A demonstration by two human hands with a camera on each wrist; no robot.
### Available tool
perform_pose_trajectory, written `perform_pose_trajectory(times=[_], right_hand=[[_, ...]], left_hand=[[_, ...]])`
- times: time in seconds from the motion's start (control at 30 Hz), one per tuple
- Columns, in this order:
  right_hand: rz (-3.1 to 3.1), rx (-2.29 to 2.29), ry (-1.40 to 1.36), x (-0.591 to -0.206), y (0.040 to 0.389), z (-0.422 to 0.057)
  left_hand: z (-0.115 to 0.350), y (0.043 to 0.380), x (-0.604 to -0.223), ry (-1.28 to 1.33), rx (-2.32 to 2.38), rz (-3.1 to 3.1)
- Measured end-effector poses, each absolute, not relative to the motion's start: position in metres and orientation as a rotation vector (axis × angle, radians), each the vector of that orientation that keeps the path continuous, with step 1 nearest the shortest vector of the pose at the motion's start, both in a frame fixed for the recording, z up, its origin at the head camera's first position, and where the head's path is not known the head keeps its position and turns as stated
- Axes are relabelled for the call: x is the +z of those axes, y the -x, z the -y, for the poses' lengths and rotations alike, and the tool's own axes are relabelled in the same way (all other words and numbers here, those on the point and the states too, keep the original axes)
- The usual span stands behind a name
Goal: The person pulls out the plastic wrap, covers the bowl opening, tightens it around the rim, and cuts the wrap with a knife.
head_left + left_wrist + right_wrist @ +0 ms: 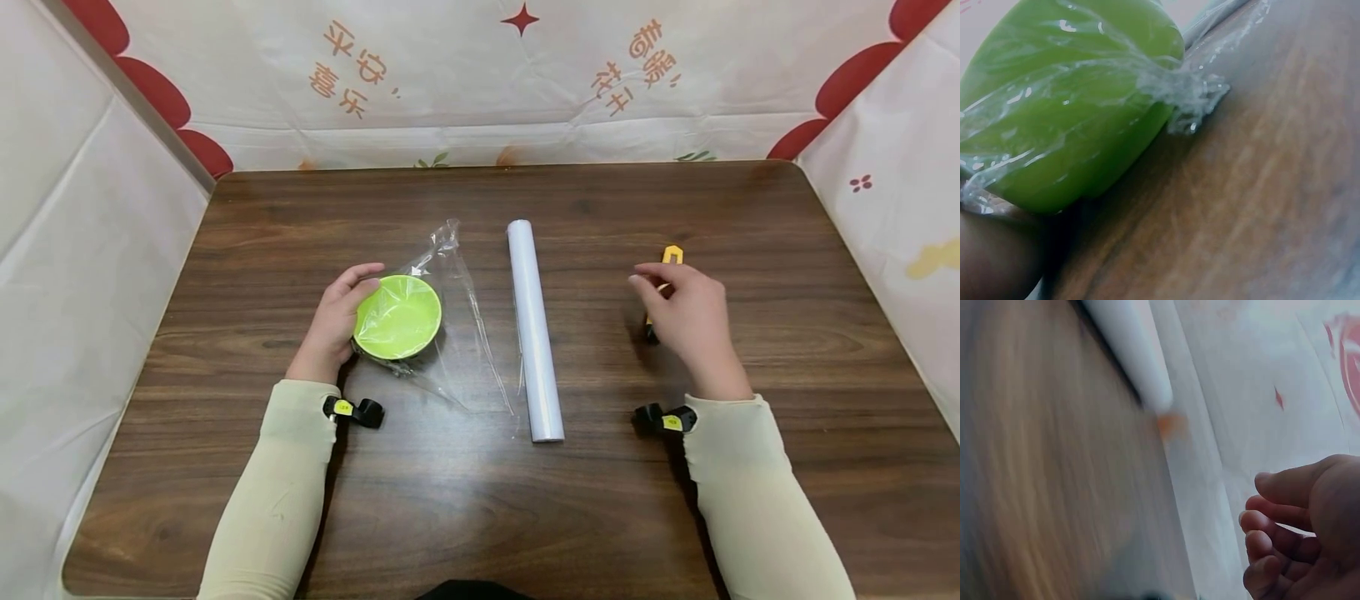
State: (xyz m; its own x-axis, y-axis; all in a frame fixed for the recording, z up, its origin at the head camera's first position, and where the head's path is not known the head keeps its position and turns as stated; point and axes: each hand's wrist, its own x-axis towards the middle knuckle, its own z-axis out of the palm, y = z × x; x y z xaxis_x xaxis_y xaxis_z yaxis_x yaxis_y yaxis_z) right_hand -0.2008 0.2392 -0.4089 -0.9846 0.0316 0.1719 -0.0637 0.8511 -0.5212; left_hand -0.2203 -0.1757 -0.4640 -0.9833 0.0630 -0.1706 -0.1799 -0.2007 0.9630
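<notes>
A light green bowl [397, 318] is covered by clear plastic wrap [472, 350], which spreads out to its right and bunches at the far end. My left hand [333, 321] grips the bowl's left side, thumb at the rim. The left wrist view shows the wrap crumpled against the wall of the bowl [1085, 125]. Over a yellow and black utility knife [672, 254] hovers my right hand [690, 321], hiding the knife's middle. Its fingers [1263, 544] are loosely curled with nothing between them in the right wrist view.
A white roll of plastic wrap [536, 333] lies lengthwise between the hands, next to the loose sheet. The brown wooden table [480, 517] ends at a printed white cloth [480, 83] behind it, with white cloth at both sides.
</notes>
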Motion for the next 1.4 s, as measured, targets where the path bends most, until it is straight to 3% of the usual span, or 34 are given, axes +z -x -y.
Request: perform_pose_trajectory(times=[0.63, 1.4], right_hand=[[3.163, 0.905, -0.370, -0.427, 0.193, -0.154], [3.140, 0.921, -0.299, -0.425, 0.193, -0.159]], left_hand=[[0.175, 0.219, -0.462, 0.144, 2.314, -1.873], [0.175, 0.218, -0.460, 0.132, 2.303, -1.888]])
